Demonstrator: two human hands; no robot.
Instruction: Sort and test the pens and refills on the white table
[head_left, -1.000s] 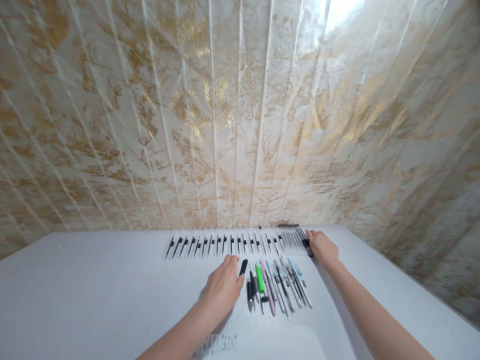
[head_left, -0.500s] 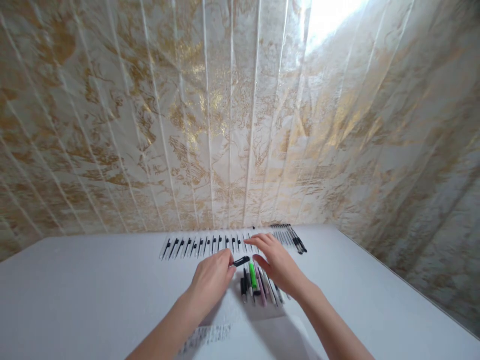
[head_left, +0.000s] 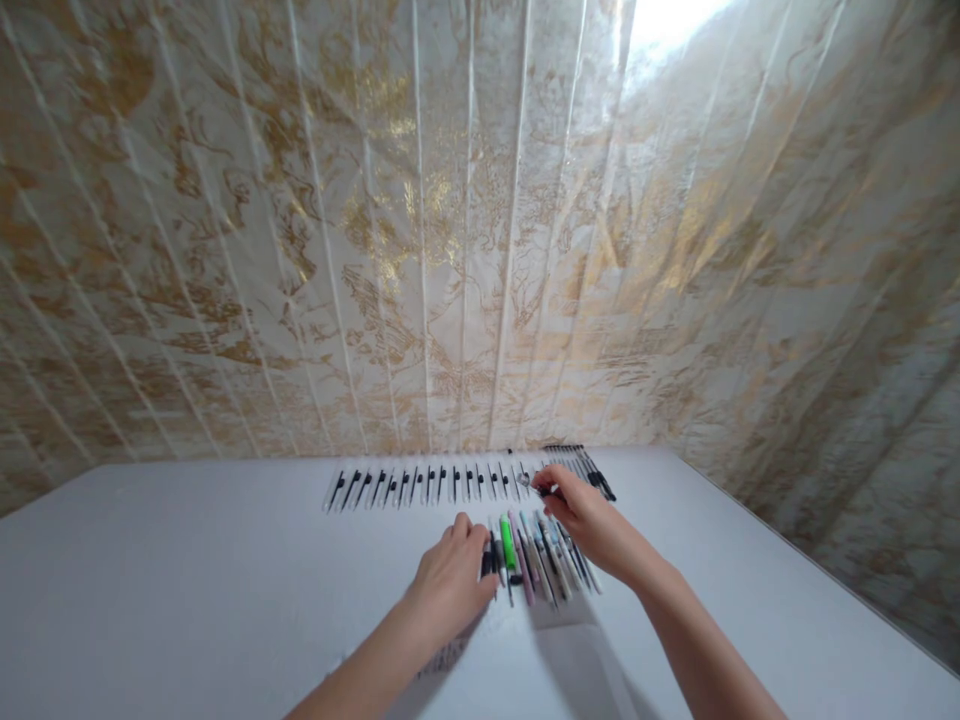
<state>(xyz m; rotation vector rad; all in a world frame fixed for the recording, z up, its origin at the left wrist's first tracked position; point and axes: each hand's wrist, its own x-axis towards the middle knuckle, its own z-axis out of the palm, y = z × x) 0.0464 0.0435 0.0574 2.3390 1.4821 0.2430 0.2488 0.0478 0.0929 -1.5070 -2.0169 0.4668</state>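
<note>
At the left end of a bunch of pens (head_left: 541,560), my left hand (head_left: 450,575) has its thumb and fingers closed about a black pen (head_left: 487,562), partly covered by the fingertips. My right hand (head_left: 581,508) pinches a small piece with a clear end and a dark part (head_left: 537,488), its exact kind too small to tell. It is at the right part of a long row of clear and black pen pieces (head_left: 431,485). A bright green pen (head_left: 508,542) and several pink, white and pale blue ones lie in the bunch between my hands.
Behind my right hand lies a group of thin dark and clear sticks (head_left: 581,462), with black-ended pens (head_left: 602,485) at its right. The white table (head_left: 225,560) meets a gold-patterned curtain (head_left: 450,250). A marked paper or film (head_left: 442,655) lies partly under my left forearm.
My left hand no longer holds the black piece up and has come down to the left end of the bunch. My right hand has moved to the row and now pinches a small piece.
</note>
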